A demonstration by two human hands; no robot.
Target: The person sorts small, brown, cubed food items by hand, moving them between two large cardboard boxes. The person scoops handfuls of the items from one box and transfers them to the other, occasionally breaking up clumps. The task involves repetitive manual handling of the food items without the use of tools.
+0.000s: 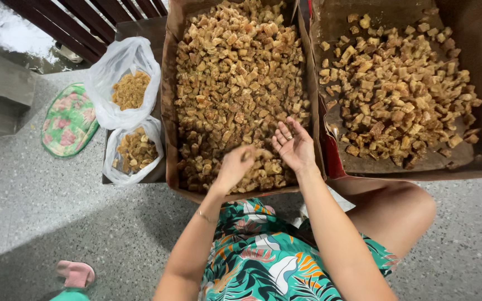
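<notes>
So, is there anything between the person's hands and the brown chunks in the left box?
Nothing visible stands in the way. The left hand is closed over the brown chunks at the near end of the left box. The right hand is open, palm up, just above them. The box has no lid.

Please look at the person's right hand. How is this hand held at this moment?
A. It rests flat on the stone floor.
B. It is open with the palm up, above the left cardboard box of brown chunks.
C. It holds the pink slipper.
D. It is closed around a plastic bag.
B: the right hand is open, palm up and fingers spread, over the left cardboard box of brown chunks.
</notes>
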